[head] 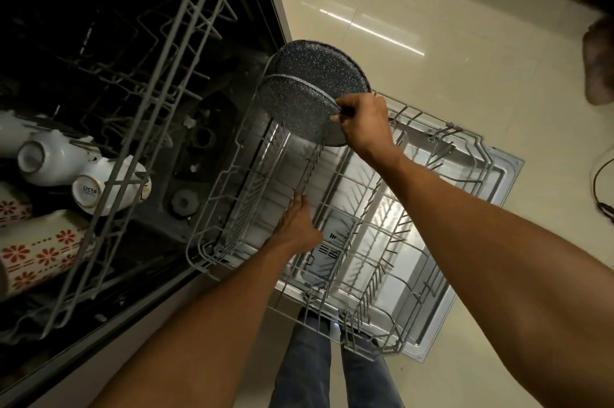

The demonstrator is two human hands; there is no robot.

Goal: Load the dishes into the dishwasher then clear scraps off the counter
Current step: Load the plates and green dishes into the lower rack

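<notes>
Loading looks partly done. The right hand [360, 121] pinches the rim of a speckled plate [299, 108], setting it into the lower rack [382, 241]; a second plate [327, 66] stands just beyond. The left hand [297, 224] rests spread on the rack. Mugs [86, 175] sit above. Scraps remain, apparently.

My right arm reaches far forward, nearly straight, its hand [363, 123] turned knuckles up with the fingers curled in a pinch, while my left arm stretches out lower beside it, its hand [297, 224] palm down with the fingers lying straight and pointing ahead.
</notes>
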